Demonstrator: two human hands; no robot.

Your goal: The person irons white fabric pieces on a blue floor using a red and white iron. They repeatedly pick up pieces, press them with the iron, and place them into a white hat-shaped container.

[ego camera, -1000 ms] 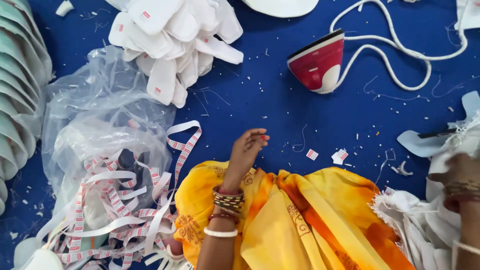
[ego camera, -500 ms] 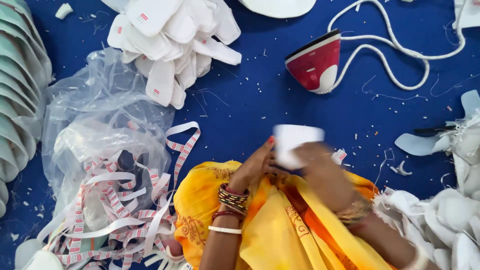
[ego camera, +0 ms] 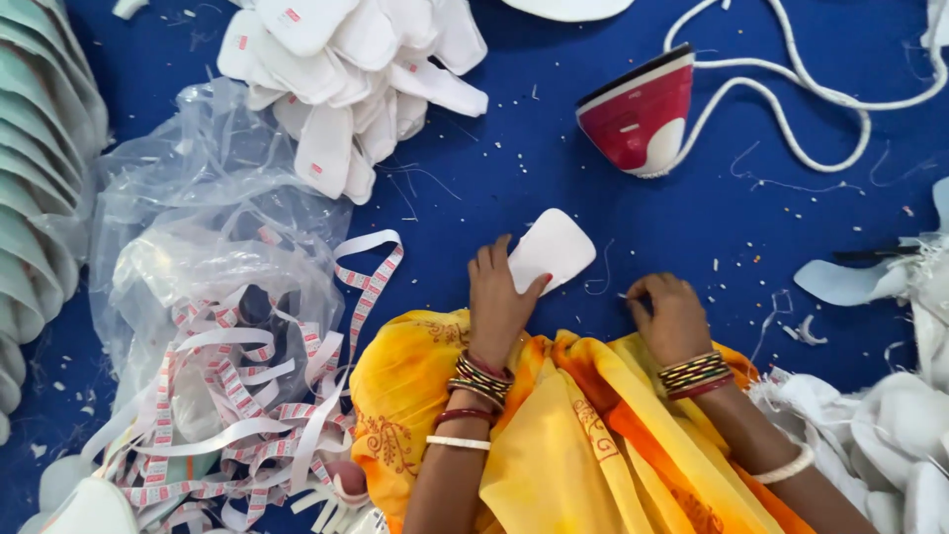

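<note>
White insole piece (ego camera: 552, 249) now lies flat on the blue floor (ego camera: 514, 148); our left hand (ego camera: 497, 302) presses its edge, right hand (ego camera: 672, 316) curled, just released, holding nothing visible.

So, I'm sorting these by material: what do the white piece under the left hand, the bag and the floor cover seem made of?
The white piece looks like thin matte foam or felt: flat, rounded, clean-cut edges; which one, I can't tell. The left hand presses on its edge. The bag looks like thin clear plastic film: glossy, crumpled, see-through. The floor cover looks like blue woven cloth, matte, holding lint and threads.
</note>
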